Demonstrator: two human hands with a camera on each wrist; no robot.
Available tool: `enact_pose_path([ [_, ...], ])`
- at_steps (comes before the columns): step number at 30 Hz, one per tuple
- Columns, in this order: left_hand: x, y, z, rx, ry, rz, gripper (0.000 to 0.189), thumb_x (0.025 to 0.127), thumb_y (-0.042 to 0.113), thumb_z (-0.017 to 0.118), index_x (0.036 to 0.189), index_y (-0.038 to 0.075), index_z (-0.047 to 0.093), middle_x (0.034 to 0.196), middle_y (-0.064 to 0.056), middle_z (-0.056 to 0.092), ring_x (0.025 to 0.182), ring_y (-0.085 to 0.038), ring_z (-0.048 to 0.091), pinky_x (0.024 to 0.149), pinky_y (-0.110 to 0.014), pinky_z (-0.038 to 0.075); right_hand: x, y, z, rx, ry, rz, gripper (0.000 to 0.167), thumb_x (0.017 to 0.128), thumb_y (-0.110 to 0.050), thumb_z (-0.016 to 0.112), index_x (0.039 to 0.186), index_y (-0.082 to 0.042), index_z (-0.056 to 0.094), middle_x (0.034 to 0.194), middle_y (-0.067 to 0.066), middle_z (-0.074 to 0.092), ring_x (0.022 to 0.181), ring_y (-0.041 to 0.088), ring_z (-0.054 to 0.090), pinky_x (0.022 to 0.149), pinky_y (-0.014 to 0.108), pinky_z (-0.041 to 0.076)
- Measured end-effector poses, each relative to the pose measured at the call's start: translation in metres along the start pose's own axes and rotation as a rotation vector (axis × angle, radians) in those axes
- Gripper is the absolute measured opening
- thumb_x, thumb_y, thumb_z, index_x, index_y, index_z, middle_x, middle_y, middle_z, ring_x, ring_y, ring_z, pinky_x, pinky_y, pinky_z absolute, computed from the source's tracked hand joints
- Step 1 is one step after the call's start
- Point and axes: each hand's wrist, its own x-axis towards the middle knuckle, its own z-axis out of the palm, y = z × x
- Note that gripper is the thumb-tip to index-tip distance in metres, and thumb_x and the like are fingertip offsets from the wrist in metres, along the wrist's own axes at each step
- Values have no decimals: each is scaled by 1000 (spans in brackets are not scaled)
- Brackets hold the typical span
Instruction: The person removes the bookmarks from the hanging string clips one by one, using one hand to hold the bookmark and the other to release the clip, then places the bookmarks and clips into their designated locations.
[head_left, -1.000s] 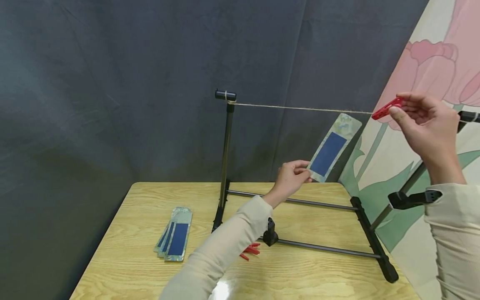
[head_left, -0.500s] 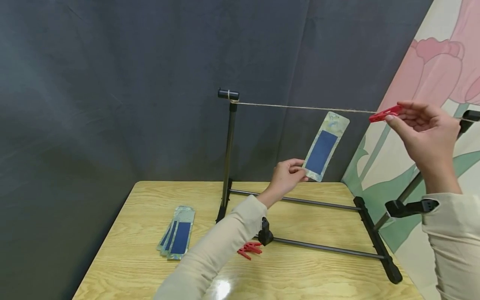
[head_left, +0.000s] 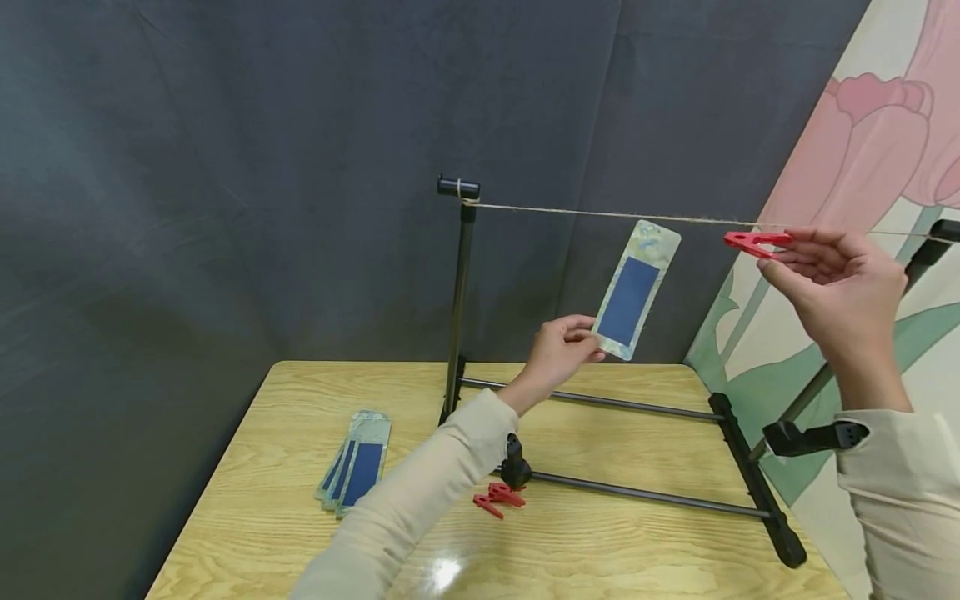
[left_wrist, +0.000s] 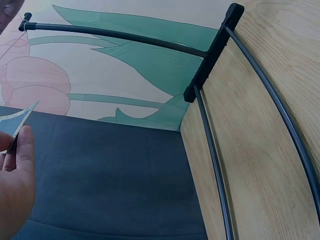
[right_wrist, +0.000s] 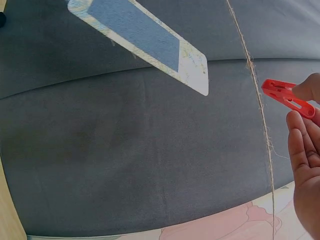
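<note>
My left hand (head_left: 558,350) pinches the lower end of a bookmark (head_left: 628,300), a pale green patterned strip with a blue rectangle. It leans to the right, its top end near the twine (head_left: 555,210); the right wrist view shows a gap between the bookmark (right_wrist: 135,32) and the twine (right_wrist: 257,95). Between thumb and fingers, my right hand (head_left: 843,287) holds a red clothespin (head_left: 756,242) just below the line. In the right wrist view that clothespin (right_wrist: 285,92) points toward the twine, apart from it. Only a thin edge of the bookmark (left_wrist: 22,122) shows in the left wrist view.
A black stand (head_left: 459,292) carries the twine, its lower bars (head_left: 637,492) spanning the wooden table (head_left: 247,533). Several more bookmarks (head_left: 363,471) lie fanned out at the left. Red clothespins (head_left: 504,495) lie near the front bar. A dark curtain (head_left: 300,167) hangs behind.
My left hand has shifted left with the bookmark, which stands somewhat more upright. My right hand has come down and left, and the clothespin has turned so that its side profile shows.
</note>
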Motion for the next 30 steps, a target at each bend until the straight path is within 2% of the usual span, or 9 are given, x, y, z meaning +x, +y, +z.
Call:
enact_pose_path([
  [4, -2, 3, -6, -3, 0, -12, 31, 92, -4, 61, 123, -3, 63, 86, -3, 69, 74, -20, 69, 75, -34, 60, -5, 0, 2, -2, -4, -4, 40, 78, 7, 76, 116, 2, 67, 98, -6, 69, 82, 5, 66, 74, 7, 50],
  [8, -6, 6, -10, -19, -9, -26, 31, 92, -4, 61, 123, -3, 62, 89, -5, 68, 73, -17, 69, 73, -30, 60, -11, 0, 5, -1, -13, -21, 40, 77, 9, 76, 115, 4, 66, 98, -4, 70, 82, 6, 66, 74, 8, 51],
  [15, -13, 7, -18, -88, -23, -28, 31, 91, -8, 61, 123, -7, 61, 91, -10, 65, 76, -17, 68, 81, -36, 58, -22, 0, 9, 1, -28, -11, 40, 76, 9, 77, 114, 4, 67, 97, -4, 70, 82, 8, 66, 75, 9, 51],
  [24, -19, 6, -29, -131, -27, -49, 35, 93, -6, 60, 127, -6, 57, 95, -13, 63, 78, -16, 65, 82, -33, 58, -33, 0, 15, -7, 3, -54, 40, 75, 8, 79, 113, 5, 68, 95, -2, 70, 79, 9, 64, 76, 11, 52],
  [30, -25, 7, -35, -128, -14, -67, 33, 92, -7, 60, 125, -8, 58, 93, -14, 63, 76, -15, 65, 83, -35, 57, -45, 0, 20, -19, 36, -44, 39, 75, 3, 81, 112, 3, 69, 90, -6, 68, 79, 10, 61, 71, 11, 50],
])
